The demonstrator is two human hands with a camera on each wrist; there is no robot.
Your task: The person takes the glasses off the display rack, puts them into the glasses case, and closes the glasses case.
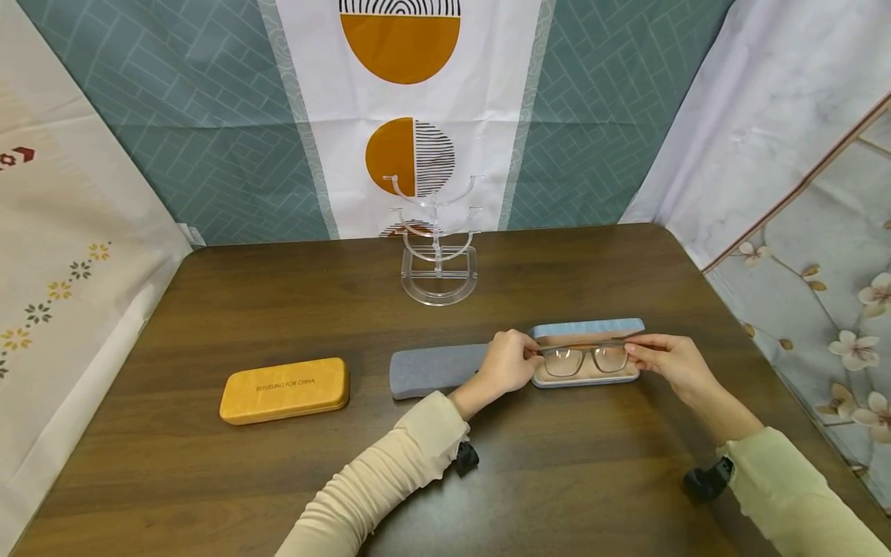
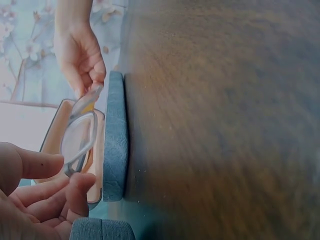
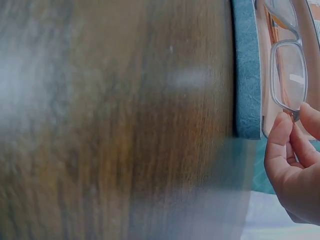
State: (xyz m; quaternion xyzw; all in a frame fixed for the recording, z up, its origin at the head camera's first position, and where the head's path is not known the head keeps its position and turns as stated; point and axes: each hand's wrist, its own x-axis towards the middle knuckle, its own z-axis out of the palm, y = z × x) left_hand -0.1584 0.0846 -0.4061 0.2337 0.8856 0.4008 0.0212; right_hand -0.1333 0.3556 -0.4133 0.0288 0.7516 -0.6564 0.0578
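Observation:
A pair of eyeglasses with a clear, greyish frame is held level at the open light-blue glasses case, lenses facing me. My left hand pinches the left end of the frame between thumb and fingers. At the opposite end, my right hand pinches the other corner, as the right wrist view also shows. The case has a pale pinkish lining, and its lid stands up behind the glasses. Something orange shows inside it behind the lenses. A grey-blue glasses case lies shut beside my left hand, which partly covers it.
A yellow glasses case with printed letters lies shut on the left of the brown wooden table. Near the back edge stands a clear tiered display stand with curved arms. Patterned cloths hang around the table.

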